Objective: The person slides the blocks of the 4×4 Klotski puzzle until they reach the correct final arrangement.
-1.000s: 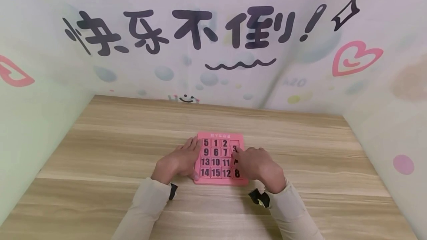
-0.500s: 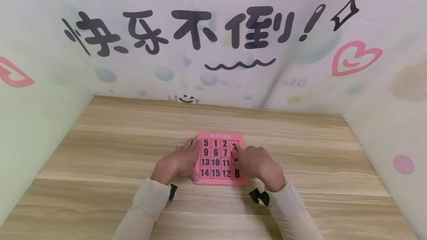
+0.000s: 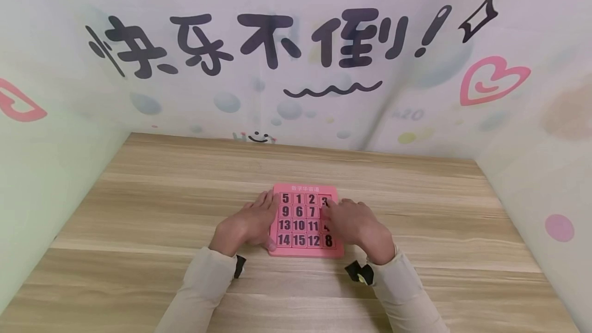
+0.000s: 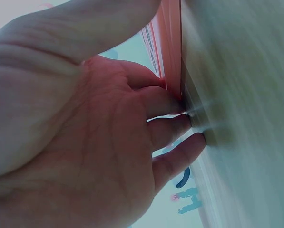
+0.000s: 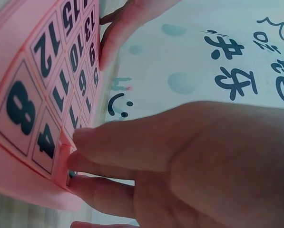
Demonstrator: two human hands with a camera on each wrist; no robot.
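A pink sliding number puzzle [image 3: 306, 253] lies flat on the wooden table, its numbers upright to the head view. Along its left side rests my left hand [image 3: 250, 222]; in the left wrist view its fingers are extended, some against the frame's edge, others touching the table. My right hand [image 3: 353, 222] reaches over the right edge, fingertips at the 3 tile [image 3: 325, 201] in the top right corner. Below that tile is an open slot, partly covered by those fingers. The 4 tile [image 5: 45, 140] and the 8 tile [image 5: 20, 107] sit in the same column.
The wood-grain table [image 3: 185, 168] extends around the puzzle on every side. A white printed backdrop [image 3: 222, 107] with black characters rises behind it, with light panels at left and right. Black wrist straps show at both pale sleeves [image 3: 400, 281].
The 3 tile has slid away from me into the top right corner, pushed by my right fingers. The slot has shifted from above it to below it. My left hand stays put.
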